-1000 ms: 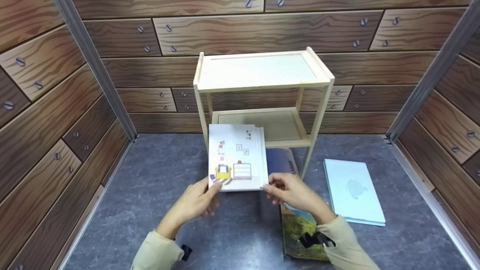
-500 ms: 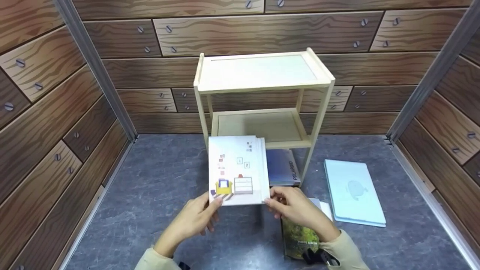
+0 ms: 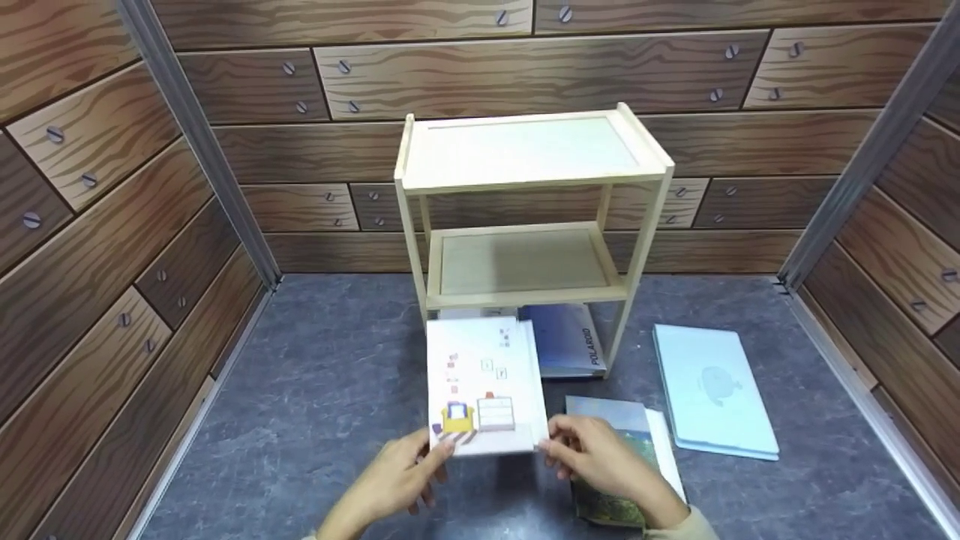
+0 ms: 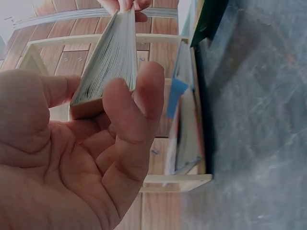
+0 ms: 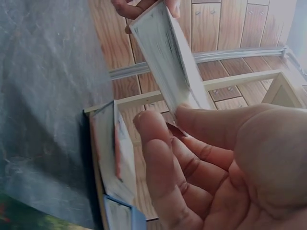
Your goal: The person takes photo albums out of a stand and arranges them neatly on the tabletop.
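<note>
From my end, the white book [image 3: 480,341] is in the air in front of the shelf's lower part, off the counter [image 3: 337,337], its illustrated cover facing the head camera. The left hand [image 3: 394,476] pinches its near left corner, thumb over the top and fingers curled below. The right hand [image 3: 596,457] pinches the near right corner, thumb on top, with a front finger standing clear of the book.

I judge the step in hand to be a two-handed carry at the shelf [image 3: 525,150]; whether inward or outward I can't tell. The next move, I'd say, calls for both hands travelling together, and the book's far edge staying clear of the middle board [image 3: 525,262].

Behind it on the bottom level lies the blue POLAROID book [image 3: 559,341]; my head view hides most of its neighbour. The left wrist view gives me that neighbour [image 4: 189,127] beside it, plus the thick page block [image 4: 110,62] in the grip, where the head view shows mainly cover. Only the head view shows me the landscape-covered book [image 3: 604,412] partly under the right arm, and the whole pale blue book [image 3: 716,412] further right.
</note>
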The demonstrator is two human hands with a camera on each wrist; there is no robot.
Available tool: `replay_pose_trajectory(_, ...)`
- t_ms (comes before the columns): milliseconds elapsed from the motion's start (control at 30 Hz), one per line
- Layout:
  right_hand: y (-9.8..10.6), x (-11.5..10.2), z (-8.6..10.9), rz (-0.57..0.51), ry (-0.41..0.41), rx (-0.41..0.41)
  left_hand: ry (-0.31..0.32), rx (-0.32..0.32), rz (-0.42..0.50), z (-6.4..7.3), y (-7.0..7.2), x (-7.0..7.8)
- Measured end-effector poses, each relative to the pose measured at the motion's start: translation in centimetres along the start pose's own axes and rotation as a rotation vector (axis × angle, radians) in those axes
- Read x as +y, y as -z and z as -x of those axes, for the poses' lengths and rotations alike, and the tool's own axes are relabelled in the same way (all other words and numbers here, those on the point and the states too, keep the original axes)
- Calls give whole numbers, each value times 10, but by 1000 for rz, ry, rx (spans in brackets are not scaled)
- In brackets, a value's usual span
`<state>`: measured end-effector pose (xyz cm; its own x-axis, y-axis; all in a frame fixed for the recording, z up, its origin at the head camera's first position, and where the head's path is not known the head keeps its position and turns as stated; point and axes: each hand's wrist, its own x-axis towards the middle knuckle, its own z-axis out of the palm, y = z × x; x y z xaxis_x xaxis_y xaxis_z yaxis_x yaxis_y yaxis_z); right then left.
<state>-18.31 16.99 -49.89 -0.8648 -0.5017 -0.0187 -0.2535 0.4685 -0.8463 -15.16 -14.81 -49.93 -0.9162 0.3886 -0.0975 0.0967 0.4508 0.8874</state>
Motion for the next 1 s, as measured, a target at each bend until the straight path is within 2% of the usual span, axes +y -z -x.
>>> replay_pose_trajectory(133,-8,7,5,-48,-30,-10,52,-38,34,2,-7,-9)
replay_pose_trajectory(333,-18,14,11,-49,-83,2,122,-75,66,4,-15,-20)
replay_pose_trajectory(467,-26,20,16,-69,-80,5,132,-71,75,7,-20,-25)
replay_pose_trajectory(733,-35,28,22,-120,-113,-42,152,-86,113,11,-27,-36)
replay_pose_trajectory(900,-39,31,26,-105,-167,-69,144,-93,71,10,-31,-42)
replay_pose_trajectory(1000,-41,32,28,-88,-201,-80,122,-101,56,7,-35,-55)
